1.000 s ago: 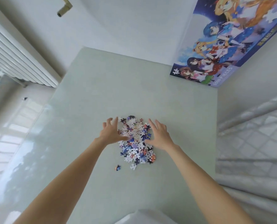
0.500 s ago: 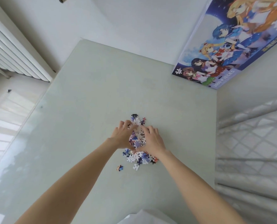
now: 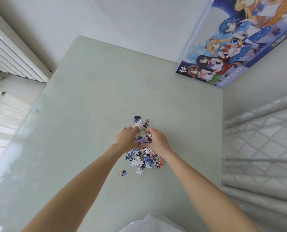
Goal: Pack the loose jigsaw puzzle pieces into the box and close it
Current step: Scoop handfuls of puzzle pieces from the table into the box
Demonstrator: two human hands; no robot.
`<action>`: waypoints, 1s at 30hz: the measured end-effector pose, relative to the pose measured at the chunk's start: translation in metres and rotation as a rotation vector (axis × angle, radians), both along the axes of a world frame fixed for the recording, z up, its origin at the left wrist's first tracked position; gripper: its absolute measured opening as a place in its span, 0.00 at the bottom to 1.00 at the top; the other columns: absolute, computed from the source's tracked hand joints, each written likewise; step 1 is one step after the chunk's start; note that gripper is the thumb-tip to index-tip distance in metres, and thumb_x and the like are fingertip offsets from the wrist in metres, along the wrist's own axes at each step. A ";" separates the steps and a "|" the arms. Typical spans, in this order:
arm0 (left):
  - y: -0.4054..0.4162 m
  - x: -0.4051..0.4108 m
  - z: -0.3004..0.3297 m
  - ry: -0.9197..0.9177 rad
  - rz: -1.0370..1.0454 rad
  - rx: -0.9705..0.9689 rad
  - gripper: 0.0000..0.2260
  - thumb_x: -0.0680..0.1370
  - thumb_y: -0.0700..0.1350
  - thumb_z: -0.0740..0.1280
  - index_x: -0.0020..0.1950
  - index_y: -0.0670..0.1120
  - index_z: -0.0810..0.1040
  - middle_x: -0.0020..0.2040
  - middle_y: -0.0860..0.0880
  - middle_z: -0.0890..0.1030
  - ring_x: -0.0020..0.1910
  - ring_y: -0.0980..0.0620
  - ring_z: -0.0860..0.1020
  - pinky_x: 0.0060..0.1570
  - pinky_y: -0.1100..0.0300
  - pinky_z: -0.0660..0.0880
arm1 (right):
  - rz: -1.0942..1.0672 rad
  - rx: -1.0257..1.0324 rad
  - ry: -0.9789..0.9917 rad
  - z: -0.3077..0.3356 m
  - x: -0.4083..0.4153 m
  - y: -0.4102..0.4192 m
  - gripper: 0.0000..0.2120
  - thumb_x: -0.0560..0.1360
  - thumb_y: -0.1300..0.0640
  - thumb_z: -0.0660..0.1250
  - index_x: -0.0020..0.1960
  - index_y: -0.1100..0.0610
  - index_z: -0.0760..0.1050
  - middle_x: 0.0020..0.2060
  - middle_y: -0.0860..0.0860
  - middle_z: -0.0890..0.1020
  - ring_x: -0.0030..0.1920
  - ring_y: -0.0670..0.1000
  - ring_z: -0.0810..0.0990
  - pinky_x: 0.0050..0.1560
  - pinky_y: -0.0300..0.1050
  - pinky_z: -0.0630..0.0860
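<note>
L hand [image 3: 125, 139] + R hand [image 3: 156, 140] cupped together, fingers curled round clump of puzzle pieces [image 3: 143, 156] mid worktop [image 3: 89, 114]. Box [image 3: 236, 42] far-right corner, well apart.

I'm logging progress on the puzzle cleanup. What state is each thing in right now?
Puzzle pieces: loose in a heap on the table, some scooped between both hands.
Stray piece: lying apart from the heap.
Box: at the table's far right corner; lid on, as far as shows.
Left hand: holds pieces.
Right hand: holds pieces.
</note>
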State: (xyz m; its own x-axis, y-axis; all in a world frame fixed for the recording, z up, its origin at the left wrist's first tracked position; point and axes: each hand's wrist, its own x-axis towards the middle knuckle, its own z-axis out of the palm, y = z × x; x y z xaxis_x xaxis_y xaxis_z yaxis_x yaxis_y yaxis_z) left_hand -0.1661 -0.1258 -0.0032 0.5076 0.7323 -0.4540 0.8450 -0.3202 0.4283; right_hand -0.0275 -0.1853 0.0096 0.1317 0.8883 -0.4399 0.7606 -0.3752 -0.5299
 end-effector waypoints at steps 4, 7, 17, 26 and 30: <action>-0.002 0.001 -0.001 -0.039 0.049 0.003 0.25 0.69 0.53 0.73 0.62 0.50 0.69 0.56 0.48 0.74 0.57 0.48 0.71 0.52 0.56 0.72 | -0.032 0.064 -0.021 0.003 0.004 -0.002 0.18 0.72 0.56 0.70 0.60 0.55 0.74 0.57 0.52 0.77 0.57 0.53 0.75 0.53 0.41 0.68; -0.003 0.000 -0.002 -0.076 0.075 0.005 0.21 0.69 0.51 0.74 0.58 0.49 0.72 0.57 0.48 0.71 0.56 0.48 0.71 0.50 0.58 0.71 | -0.058 0.112 -0.014 0.006 0.009 -0.003 0.16 0.73 0.57 0.70 0.59 0.57 0.76 0.56 0.52 0.80 0.55 0.53 0.78 0.50 0.39 0.68; 0.003 0.009 0.007 -0.093 0.139 -0.029 0.16 0.71 0.42 0.72 0.54 0.44 0.70 0.50 0.45 0.78 0.43 0.49 0.72 0.41 0.60 0.67 | -0.199 0.150 0.016 0.013 0.027 -0.001 0.10 0.73 0.59 0.70 0.54 0.57 0.80 0.51 0.52 0.83 0.50 0.53 0.80 0.53 0.45 0.75; 0.013 0.004 0.009 -0.142 0.180 -0.036 0.13 0.73 0.46 0.71 0.57 0.45 0.78 0.53 0.47 0.81 0.53 0.48 0.76 0.50 0.58 0.72 | -0.291 0.104 0.076 0.017 0.032 -0.005 0.14 0.73 0.59 0.69 0.59 0.59 0.78 0.56 0.54 0.81 0.58 0.53 0.78 0.56 0.38 0.68; 0.017 -0.002 0.011 -0.133 0.160 0.046 0.14 0.75 0.48 0.69 0.59 0.47 0.78 0.53 0.48 0.81 0.57 0.48 0.72 0.49 0.57 0.69 | -0.307 0.125 0.106 0.020 0.034 -0.005 0.14 0.73 0.59 0.70 0.58 0.59 0.78 0.55 0.53 0.81 0.56 0.52 0.78 0.55 0.36 0.67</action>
